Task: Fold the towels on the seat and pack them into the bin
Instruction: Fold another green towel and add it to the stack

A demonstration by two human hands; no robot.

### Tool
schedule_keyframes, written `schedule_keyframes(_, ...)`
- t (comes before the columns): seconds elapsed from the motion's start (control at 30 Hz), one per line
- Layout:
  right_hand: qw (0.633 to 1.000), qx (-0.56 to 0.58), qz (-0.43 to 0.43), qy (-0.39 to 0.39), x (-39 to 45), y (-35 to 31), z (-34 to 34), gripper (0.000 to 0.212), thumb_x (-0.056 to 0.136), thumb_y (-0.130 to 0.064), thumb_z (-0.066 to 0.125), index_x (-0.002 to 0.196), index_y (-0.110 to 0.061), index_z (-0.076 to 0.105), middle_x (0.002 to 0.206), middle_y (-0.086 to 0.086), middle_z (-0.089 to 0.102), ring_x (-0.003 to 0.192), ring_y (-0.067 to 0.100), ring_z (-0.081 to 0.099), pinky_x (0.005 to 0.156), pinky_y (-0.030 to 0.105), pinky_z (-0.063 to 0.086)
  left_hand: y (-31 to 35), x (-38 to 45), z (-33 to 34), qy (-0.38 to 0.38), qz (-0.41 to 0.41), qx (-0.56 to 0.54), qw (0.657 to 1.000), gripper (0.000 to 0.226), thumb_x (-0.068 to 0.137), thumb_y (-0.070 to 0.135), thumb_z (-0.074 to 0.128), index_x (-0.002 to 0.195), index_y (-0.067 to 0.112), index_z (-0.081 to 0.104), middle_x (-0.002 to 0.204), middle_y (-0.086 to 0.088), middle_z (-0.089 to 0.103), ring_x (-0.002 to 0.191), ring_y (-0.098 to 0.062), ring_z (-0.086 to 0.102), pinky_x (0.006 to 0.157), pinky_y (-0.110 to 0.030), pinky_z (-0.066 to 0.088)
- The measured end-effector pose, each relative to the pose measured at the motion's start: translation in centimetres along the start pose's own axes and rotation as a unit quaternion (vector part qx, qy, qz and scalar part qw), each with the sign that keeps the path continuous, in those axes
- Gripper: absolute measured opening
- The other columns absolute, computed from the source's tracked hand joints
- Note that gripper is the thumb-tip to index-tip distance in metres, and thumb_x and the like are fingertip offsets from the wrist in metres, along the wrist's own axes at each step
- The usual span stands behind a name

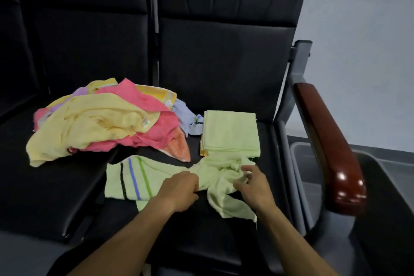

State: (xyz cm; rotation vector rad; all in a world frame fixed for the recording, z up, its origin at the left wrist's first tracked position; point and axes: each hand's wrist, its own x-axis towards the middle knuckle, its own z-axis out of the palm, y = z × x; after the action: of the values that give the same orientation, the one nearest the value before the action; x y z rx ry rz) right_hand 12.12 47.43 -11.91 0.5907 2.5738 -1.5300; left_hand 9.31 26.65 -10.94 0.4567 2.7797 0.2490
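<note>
Several loose terry towels in yellow, pink, orange and lilac [100, 123] sit heaped on the black padded seat [53, 188] at about ten o'clock, and just right of the heap, at one o'clock from the hands, lies a neatly folded pale green towel stack [230, 133]. At centre a crumpled pale green towel with black, blue and green stripes [136, 179] is spread in front of it, the left hand [181, 190] gripping its bunched middle with curled fingers and the right hand [253, 186] pinching the rumpled folds beside it. At three o'clock, beyond the glossy reddish-brown wooden armrest [331, 145], the grey plastic bin [307, 163] stands beside the seat.
</note>
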Motion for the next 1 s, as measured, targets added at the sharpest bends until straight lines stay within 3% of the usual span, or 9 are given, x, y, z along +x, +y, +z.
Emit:
schedule_keyframes(0.2,0.965,-0.213,-0.049,-0.145,-0.8,-1.2,1.7,0.062,0.075,-0.036,0.081,0.124,-0.026,0.044,0.113,0.001,0.061,0.101,0.022,0.060,0.086,0.039,0.052,-0.1,0.4,1.2,-0.065,0.057,-0.055,0.995,0.056,0.091,0.036,0.069,0.141,0.031,0.043,0.130,0.002,0.043,0.122,-0.021,0.040,0.097,-0.039,0.043)
schedule_keyframes(0.27,0.937,-0.290,-0.079,-0.180,-1.1,-1.2,2.4,0.069,0.075,-0.034,0.082,0.128,-0.023,0.039,0.120,-0.001,0.056,0.107,0.023,0.058,0.083,0.039,0.050,0.8,1.2,1.4,-0.052,0.090,-0.050,0.993,0.060,0.090,0.037,0.069,0.143,0.035,0.040,0.129,0.003,0.045,0.118,-0.021,0.041,0.097,-0.039,0.042)
schedule_keyframes(0.37,0.925,-0.338,-0.112,-0.136,-0.2,-1.2,2.7,0.044,0.088,-0.014,0.064,0.124,-0.018,0.039,0.110,0.005,0.060,0.096,0.028,0.060,0.074,0.038,0.048,1.5,2.3,1.4,-0.044,0.113,-0.033,0.992,0.062,0.093,0.035,0.066,0.147,0.036,0.036,0.133,0.003,0.049,0.120,-0.025,0.044,0.098,-0.040,0.039)
schedule_keyframes(0.57,0.995,-0.045,-0.079,-0.033,1.8,-2.3,1.7,0.029,0.096,-0.006,0.053,0.121,-0.018,0.044,0.077,0.003,0.059,0.064,0.013,0.055,0.056,0.018,0.044,1.5,2.9,0.4,-0.048,0.106,-0.180,0.977,0.103,0.081,0.043,0.079,0.157,0.040,0.009,0.148,0.001,0.047,0.134,-0.023,0.045,0.109,-0.040,0.040)
schedule_keyframes(0.63,0.996,0.074,-0.051,-0.026,1.8,-2.8,1.6,0.023,0.098,-0.008,0.053,0.116,-0.021,0.044,0.080,0.009,0.060,0.067,0.016,0.055,0.062,0.026,0.048,1.6,2.9,0.4,-0.054,0.090,-0.236,0.966,0.116,0.074,0.047,0.084,0.155,0.044,0.001,0.149,-0.001,0.046,0.135,-0.022,0.046,0.109,-0.040,0.041)
schedule_keyframes(0.73,0.964,0.262,0.020,-0.037,1.8,-3.6,1.5,0.014,0.100,-0.002,0.052,0.103,-0.015,0.052,0.086,0.014,0.059,0.075,0.022,0.057,0.068,0.034,0.050,1.5,3.0,0.8,0.024,0.084,-0.234,0.968,0.084,0.080,0.036,0.079,0.143,0.043,0.024,0.116,0.005,0.064,0.108,-0.021,0.060,0.092,-0.045,0.051)
schedule_keyframes(0.87,0.942,0.324,0.057,-0.058,2.1,-3.6,0.8,0.017,0.100,0.000,0.051,0.091,-0.011,0.061,0.086,0.015,0.056,0.073,0.023,0.052,0.060,0.029,0.048,1.1,3.5,-0.2,0.136,0.051,-0.320,0.936,0.019,0.084,0.007,0.067,0.093,0.024,0.067,0.077,0.007,0.069,0.071,-0.009,0.063,0.071,-0.035,0.055)
schedule_keyframes(0.93,0.959,0.279,0.048,-0.029,2.5,-3.0,0.4,0.015,0.099,-0.005,0.055,0.093,-0.015,0.064,0.092,0.016,0.059,0.074,0.021,0.055,0.057,0.028,0.047,1.3,3.5,-1.1,0.173,0.035,-0.363,0.915,0.018,0.088,0.002,0.064,0.088,0.018,0.072,0.075,0.005,0.069,0.065,-0.005,0.059,0.066,-0.020,0.048)
schedule_keyframes(1.0,0.992,0.121,-0.022,0.038,2.6,-2.5,0.1,0.012,0.097,-0.017,0.057,0.095,-0.024,0.067,0.102,0.011,0.062,0.076,0.014,0.058,0.058,0.021,0.044,1.4,3.4,-1.8,0.182,0.024,-0.389,0.903,0.016,0.090,0.002,0.061,0.087,0.014,0.072,0.076,0.003,0.069,0.066,-0.007,0.058,0.064,-0.017,0.044)
